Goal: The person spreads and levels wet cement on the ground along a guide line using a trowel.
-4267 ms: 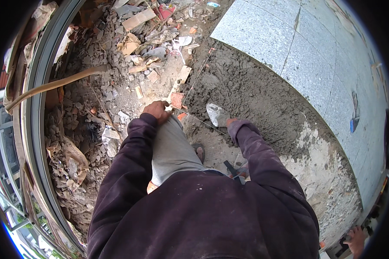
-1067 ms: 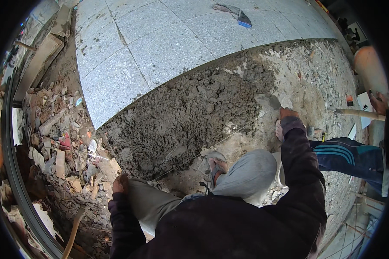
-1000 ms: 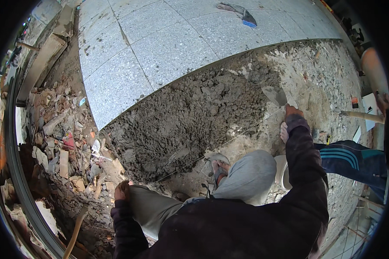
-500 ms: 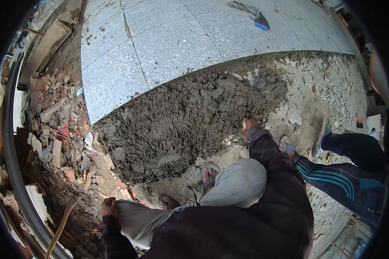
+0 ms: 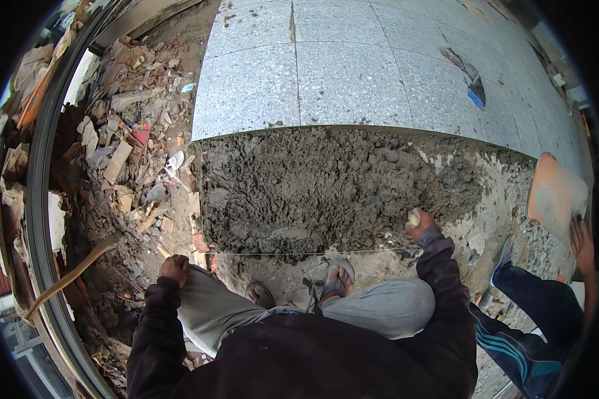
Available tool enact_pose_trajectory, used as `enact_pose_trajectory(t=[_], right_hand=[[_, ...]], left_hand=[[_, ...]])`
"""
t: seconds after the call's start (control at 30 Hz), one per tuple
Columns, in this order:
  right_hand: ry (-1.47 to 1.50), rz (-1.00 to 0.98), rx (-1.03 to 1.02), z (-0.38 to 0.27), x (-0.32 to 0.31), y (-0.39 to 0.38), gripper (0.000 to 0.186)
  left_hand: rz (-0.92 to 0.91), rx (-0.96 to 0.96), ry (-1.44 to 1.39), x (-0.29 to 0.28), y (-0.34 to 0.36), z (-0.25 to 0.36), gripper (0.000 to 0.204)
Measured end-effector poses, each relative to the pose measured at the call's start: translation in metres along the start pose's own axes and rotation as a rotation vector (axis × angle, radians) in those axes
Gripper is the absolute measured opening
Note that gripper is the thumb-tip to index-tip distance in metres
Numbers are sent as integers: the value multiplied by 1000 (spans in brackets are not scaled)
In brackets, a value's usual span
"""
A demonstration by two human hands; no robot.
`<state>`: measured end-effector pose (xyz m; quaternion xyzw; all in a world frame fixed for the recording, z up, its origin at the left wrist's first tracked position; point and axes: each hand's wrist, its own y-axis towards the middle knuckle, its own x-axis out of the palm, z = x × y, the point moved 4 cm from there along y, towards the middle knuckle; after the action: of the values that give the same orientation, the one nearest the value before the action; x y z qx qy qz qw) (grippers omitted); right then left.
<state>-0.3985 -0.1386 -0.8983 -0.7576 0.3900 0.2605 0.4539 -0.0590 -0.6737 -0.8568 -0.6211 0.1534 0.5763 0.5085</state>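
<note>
My right hand (image 5: pixel 422 228) is closed round a small pale lump (image 5: pixel 414 217), perhaps a stone, just above the near right part of the wet mortar bed (image 5: pixel 326 189). The grey, rough mortar lies in a wide strip against the straight edge of the laid speckled tiles (image 5: pixel 343 83). A thin taut string (image 5: pixel 373 251) runs along its near side, by my right wrist. My left hand (image 5: pixel 174 270) rests at my left knee, its fingers curled and nothing seen in them.
Broken rubble (image 5: pixel 133 166) fills the left, with a bent wooden handle (image 5: pixel 73 274) and a dark metal rail (image 5: pixel 43 173) beyond. At right a co-worker's hand (image 5: pixel 583 245) touches an orange and grey pan (image 5: pixel 558 193). A blue-edged brush-like thing (image 5: pixel 475 95) lies on the tiles.
My view has swung left, so the mortar and tiles sit straighter and farther right. The co-worker's pan has come down nearer to the mortar. My right hand keeps the pale lump.
</note>
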Motion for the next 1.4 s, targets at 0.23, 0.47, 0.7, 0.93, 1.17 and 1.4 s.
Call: enact_pose_trajectory(t=[0.23,0.47,0.7,0.93,1.17,1.4], right_hand=[[-117,-38,-323,-105,-66,-1,45],[151,18,-477,-202,-86,0,45],[-488,497,-535,-244,64,75,40],[-223,258,-297,-211,149,69,46],[-702,-60,-255,-211,142,82,40],[-741,-225,-88,-274,158,145,45]], left_hand=[[-83,373,61,-29,-54,8,35],[-89,455,-83,-27,-67,4,36],[34,544,-162,-24,-65,-7,33],[64,540,-179,-22,-74,-33,33],[31,548,-252,-15,-55,-42,34],[52,545,-306,-17,-47,-42,31]])
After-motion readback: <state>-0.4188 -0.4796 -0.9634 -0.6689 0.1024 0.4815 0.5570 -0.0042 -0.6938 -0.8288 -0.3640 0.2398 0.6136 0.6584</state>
